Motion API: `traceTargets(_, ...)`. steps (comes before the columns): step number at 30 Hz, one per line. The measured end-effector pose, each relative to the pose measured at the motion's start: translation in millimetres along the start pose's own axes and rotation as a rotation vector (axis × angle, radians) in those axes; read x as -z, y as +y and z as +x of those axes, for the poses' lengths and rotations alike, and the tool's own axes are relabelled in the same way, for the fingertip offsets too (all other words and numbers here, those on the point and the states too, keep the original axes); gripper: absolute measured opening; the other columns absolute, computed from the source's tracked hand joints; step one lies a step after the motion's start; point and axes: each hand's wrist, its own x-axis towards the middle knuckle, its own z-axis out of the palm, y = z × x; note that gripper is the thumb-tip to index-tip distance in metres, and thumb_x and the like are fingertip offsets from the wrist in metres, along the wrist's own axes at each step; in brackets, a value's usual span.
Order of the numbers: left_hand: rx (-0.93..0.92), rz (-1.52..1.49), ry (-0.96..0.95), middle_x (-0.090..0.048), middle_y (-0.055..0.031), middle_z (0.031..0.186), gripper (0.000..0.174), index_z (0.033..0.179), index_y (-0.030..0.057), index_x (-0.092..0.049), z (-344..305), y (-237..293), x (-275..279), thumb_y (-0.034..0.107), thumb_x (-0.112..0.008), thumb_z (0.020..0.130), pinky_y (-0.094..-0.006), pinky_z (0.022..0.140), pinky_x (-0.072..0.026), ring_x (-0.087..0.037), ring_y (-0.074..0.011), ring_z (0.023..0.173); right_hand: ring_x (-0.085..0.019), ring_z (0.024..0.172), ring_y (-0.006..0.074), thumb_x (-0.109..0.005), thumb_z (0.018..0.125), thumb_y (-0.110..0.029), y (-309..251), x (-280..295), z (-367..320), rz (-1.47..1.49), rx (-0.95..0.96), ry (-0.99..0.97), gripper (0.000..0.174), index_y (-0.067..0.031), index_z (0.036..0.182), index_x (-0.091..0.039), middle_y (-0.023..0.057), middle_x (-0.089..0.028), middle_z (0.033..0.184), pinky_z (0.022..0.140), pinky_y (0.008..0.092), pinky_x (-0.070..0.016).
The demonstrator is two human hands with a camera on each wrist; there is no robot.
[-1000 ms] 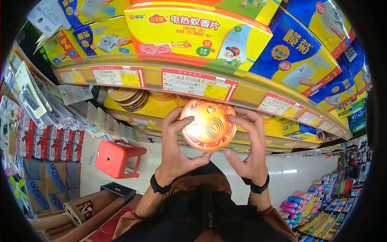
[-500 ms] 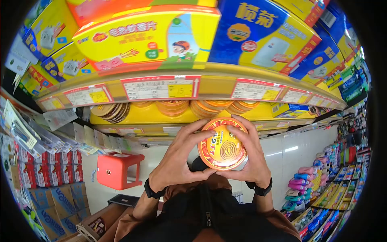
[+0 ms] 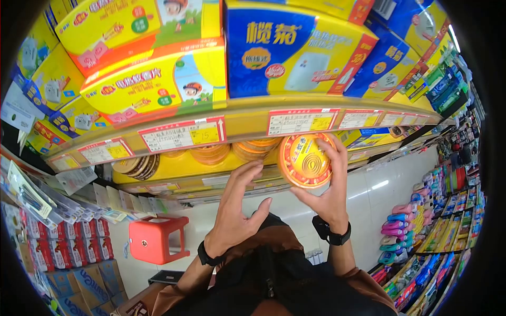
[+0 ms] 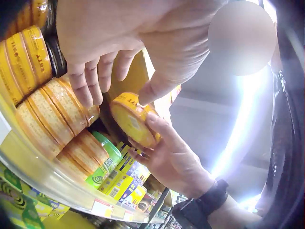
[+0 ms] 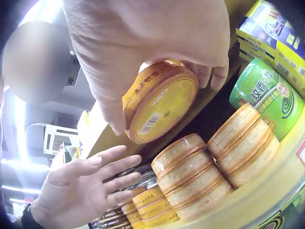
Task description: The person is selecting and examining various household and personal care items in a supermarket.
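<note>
A round mosquito coil tin (image 3: 307,160), yellow with a red rim and a printed spiral, is held up in front of the lower shelf. My right hand (image 3: 332,197) grips it by its edge, thumb on the near side and fingers at the far right. Its yellow base with a barcode (image 5: 150,123) faces the right wrist view. To the left of the tin, my left hand (image 3: 234,216) is apart from it, fingers loosely extended and holding nothing. Stacks of similar tins (image 5: 193,176) stand on the shelf behind, beside a green canister (image 5: 267,98).
A shelf edge with price labels (image 3: 182,134) runs above the tins, with yellow and blue boxes (image 3: 295,52) stacked over it. Packets (image 3: 34,192) hang at the left. A red stool (image 3: 155,239) stands on the floor, lower left.
Both hands held the tin before; my left hand has let go and drawn away leftward. The tin, in my right hand, has moved right and up towards the shelf.
</note>
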Motion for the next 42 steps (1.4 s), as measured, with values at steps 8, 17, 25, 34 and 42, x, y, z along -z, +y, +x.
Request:
traceTargets(8, -0.019, 0.083, -0.060, -0.063, -0.0191, 0.142, 0.043, 0.132, 0.0001, -0.068, 9.7, 14.6, 6.0, -0.005, -0.076, 0.089, -0.0393, 0.098, -0.0565, -0.067, -0.0315, 0.123, -0.044, 0.142, 0.0438, -0.100, 0.070, -0.022, 22.0, -1.7, 19.0, -0.118, 0.007, 0.113, 0.100, -0.0033, 0.152, -0.047, 0.0238, -0.044, 0.151, 0.120, 0.0520, -0.0375)
traceTargets(17, 0.024, 0.110, -0.283, -0.069, -0.0153, 0.132, 0.033, 0.125, 0.0013, -0.070, 25.2, 18.4, 12.1, 0.003, -0.077, 0.094, -0.0406, 0.105, -0.0534, -0.068, -0.0340, 0.123, -0.048, 0.139, 0.0410, -0.100, 0.072, -0.022, 42.9, 5.8, 41.1, -0.091, -0.049, 0.073, 0.086, -0.0026, 0.143, -0.057, 0.0212, -0.053, 0.147, 0.117, 0.0495, -0.0424)
traceTargets(25, 0.011, 0.136, -0.295, -0.070, -0.0146, 0.131, 0.031, 0.124, 0.0025, -0.070, 32.4, 21.2, 5.8, 0.003, -0.077, 0.094, -0.0413, 0.105, -0.0537, -0.068, -0.0345, 0.122, -0.048, 0.140, 0.0430, -0.100, 0.072, -0.021, 54.1, 14.9, 40.2, -0.042, -0.079, 0.034, 0.091, -0.0023, 0.147, -0.054, 0.0224, -0.051, 0.149, 0.118, 0.0502, -0.0432)
traceTargets(34, 0.050, 0.197, -0.216, -0.070, -0.0157, 0.128, 0.028, 0.122, 0.0004, -0.071, 27.7, 17.6, 9.1, 0.000, -0.075, 0.094, -0.0413, 0.103, -0.0539, -0.069, -0.0354, 0.120, -0.049, 0.138, 0.0439, -0.100, 0.070, -0.018, 58.3, 24.5, 40.7, -0.069, -0.097, 0.026, 0.091, -0.0005, 0.146, -0.055, 0.0229, -0.054, 0.146, 0.116, 0.0502, -0.0447)
traceTargets(42, 0.082, 0.253, -0.075, -0.068, -0.0177, 0.130, 0.029, 0.122, -0.0006, -0.071, 32.9, 17.5, 5.9, -0.002, -0.072, 0.094, -0.0432, 0.103, -0.0534, -0.068, -0.0390, 0.121, -0.049, 0.138, 0.0422, -0.100, 0.072, -0.021, 60.7, 21.0, 39.7, -0.093, -0.061, 0.027, 0.084, -0.0015, 0.141, -0.058, 0.0213, -0.055, 0.146, 0.117, 0.0513, -0.0418)
